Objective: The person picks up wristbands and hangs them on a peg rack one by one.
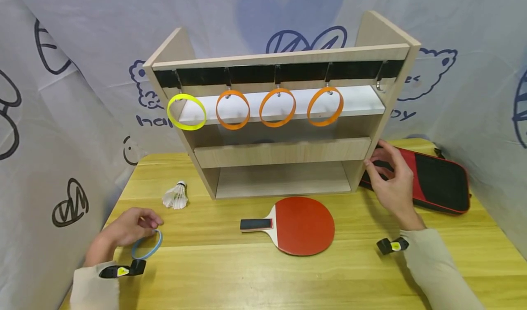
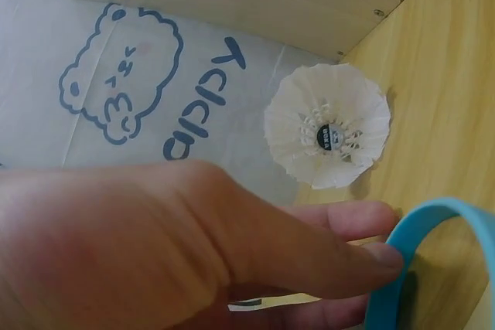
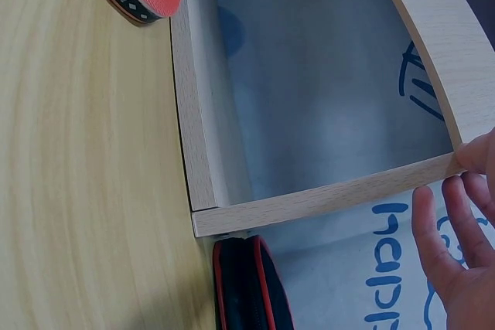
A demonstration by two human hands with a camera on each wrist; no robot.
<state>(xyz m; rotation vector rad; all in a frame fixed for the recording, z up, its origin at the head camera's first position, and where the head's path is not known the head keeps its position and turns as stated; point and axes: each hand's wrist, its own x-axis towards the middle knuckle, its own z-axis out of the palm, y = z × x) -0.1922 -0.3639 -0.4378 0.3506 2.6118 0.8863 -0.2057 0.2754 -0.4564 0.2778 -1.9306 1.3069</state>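
My left hand pinches a light blue silicone wristband between thumb and fingers, low over the left of the table. Just beyond that hand lies a white feather shuttlecock. On the right, my right hand holds the side edge of a wooden shelf, thumb at the front edge and fingers along the outer side. From hooks on the shelf's black strip hang a yellow wristband and three orange wristbands; the rightmost hook holds nothing.
A red table tennis bat lies flat before the shelf, handle to the left. Behind my right hand is a black and red case, close to the shelf's right side. A white printed curtain surrounds the table.
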